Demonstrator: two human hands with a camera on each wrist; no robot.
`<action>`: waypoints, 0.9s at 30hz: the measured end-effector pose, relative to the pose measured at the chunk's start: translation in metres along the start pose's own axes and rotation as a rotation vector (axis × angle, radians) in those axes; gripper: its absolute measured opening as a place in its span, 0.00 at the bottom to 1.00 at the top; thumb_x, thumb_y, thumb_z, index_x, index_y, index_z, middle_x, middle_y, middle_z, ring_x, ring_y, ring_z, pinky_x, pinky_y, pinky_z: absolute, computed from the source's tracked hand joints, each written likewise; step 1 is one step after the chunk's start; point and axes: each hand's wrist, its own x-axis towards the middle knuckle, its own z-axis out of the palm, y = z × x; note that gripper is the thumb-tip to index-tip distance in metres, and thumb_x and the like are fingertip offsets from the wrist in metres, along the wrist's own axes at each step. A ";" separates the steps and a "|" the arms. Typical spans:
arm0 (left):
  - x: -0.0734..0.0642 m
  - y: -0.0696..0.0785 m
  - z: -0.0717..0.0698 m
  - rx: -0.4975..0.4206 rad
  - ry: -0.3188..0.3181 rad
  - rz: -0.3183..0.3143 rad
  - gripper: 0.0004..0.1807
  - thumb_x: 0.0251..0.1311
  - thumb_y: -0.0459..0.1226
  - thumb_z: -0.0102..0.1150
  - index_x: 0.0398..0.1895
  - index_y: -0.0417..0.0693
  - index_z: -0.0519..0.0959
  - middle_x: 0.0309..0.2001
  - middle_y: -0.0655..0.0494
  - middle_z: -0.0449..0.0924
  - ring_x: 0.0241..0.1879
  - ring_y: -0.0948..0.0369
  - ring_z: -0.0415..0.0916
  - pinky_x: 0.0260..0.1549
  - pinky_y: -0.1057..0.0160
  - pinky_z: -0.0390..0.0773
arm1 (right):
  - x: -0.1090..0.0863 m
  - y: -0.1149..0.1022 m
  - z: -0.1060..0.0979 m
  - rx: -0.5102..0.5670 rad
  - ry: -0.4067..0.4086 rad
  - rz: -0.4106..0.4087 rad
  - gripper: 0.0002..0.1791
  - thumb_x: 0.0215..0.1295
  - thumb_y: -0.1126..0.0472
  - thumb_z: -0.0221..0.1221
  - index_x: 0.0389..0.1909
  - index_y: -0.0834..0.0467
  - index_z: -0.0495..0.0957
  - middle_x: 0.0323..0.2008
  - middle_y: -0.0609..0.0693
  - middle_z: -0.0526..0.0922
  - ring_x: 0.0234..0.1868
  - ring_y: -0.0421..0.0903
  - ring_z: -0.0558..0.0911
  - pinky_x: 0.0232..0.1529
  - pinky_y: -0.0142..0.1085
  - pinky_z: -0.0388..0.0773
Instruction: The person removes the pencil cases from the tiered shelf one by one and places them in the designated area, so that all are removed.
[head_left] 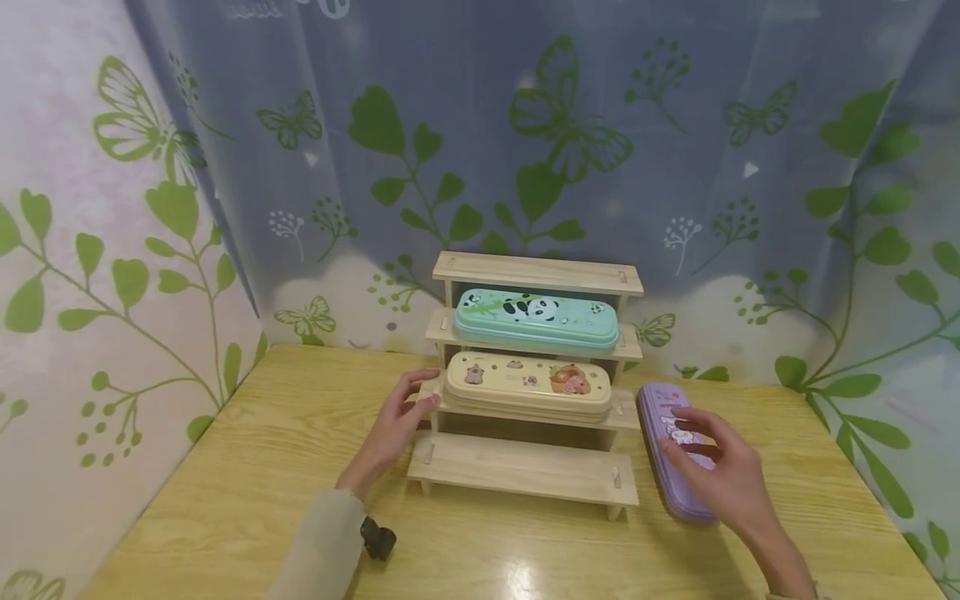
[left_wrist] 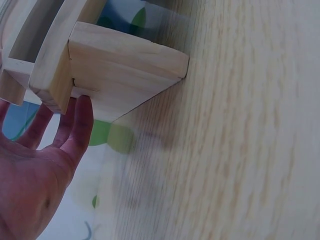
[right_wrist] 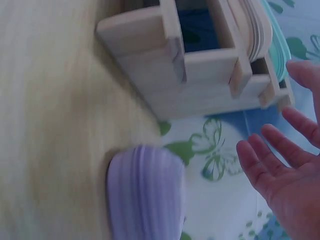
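A four-tier wooden stand [head_left: 521,472] is on the table. My left hand [head_left: 393,425] touches its left end, fingers fairly straight against the side panel [left_wrist: 125,72]. A turquoise pencil case [head_left: 536,321] with a panda lies on the second tier from the top. On the tier below lies a cream pencil case [head_left: 528,385] with animal drawings. My right hand [head_left: 723,471] hovers over a purple pencil case [head_left: 686,492] to the right of the stand. In the right wrist view, those fingers [right_wrist: 280,142] are spread and apart from the purple case [right_wrist: 145,195].
A wood-grain table [head_left: 247,483] carries everything. Behind it hangs a blue and white curtain [head_left: 450,167] with green leaves and butterflies, which also runs along both sides. A black wrist device [head_left: 377,539] sits at the left sleeve.
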 end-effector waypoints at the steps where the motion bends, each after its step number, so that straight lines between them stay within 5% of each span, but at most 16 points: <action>1: 0.000 0.000 0.000 -0.001 0.001 0.002 0.22 0.76 0.44 0.53 0.70 0.61 0.68 0.64 0.44 0.71 0.53 0.49 0.81 0.51 0.51 0.85 | 0.002 -0.002 0.003 0.011 -0.007 -0.017 0.22 0.60 0.69 0.70 0.56 0.63 0.80 0.49 0.27 0.79 0.48 0.24 0.79 0.45 0.19 0.80; 6: 0.001 0.000 0.000 -0.010 -0.003 0.018 0.22 0.76 0.43 0.53 0.70 0.60 0.68 0.63 0.43 0.71 0.52 0.49 0.81 0.50 0.51 0.85 | 0.014 -0.010 0.017 0.026 -0.031 -0.053 0.22 0.61 0.68 0.70 0.56 0.61 0.80 0.51 0.30 0.80 0.50 0.24 0.79 0.47 0.21 0.81; 11: 0.001 -0.001 0.000 -0.014 -0.008 0.018 0.22 0.76 0.43 0.53 0.70 0.60 0.68 0.64 0.43 0.71 0.52 0.49 0.81 0.50 0.52 0.85 | 0.021 -0.017 0.030 0.027 -0.071 -0.051 0.22 0.64 0.64 0.70 0.58 0.62 0.78 0.53 0.50 0.83 0.51 0.23 0.77 0.49 0.19 0.79; 17: 0.002 -0.002 0.002 -0.021 0.000 0.017 0.23 0.75 0.42 0.54 0.70 0.57 0.69 0.65 0.42 0.71 0.51 0.51 0.82 0.49 0.52 0.86 | 0.029 -0.021 0.042 -0.009 -0.097 -0.048 0.25 0.63 0.61 0.71 0.61 0.61 0.78 0.57 0.55 0.80 0.53 0.36 0.79 0.51 0.20 0.77; 27: 0.003 -0.003 0.000 -0.034 -0.004 0.020 0.22 0.75 0.41 0.54 0.70 0.55 0.69 0.66 0.41 0.69 0.49 0.53 0.82 0.49 0.52 0.86 | 0.048 -0.032 0.057 -0.107 -0.225 0.037 0.40 0.61 0.46 0.72 0.70 0.59 0.71 0.66 0.62 0.76 0.67 0.61 0.74 0.66 0.58 0.73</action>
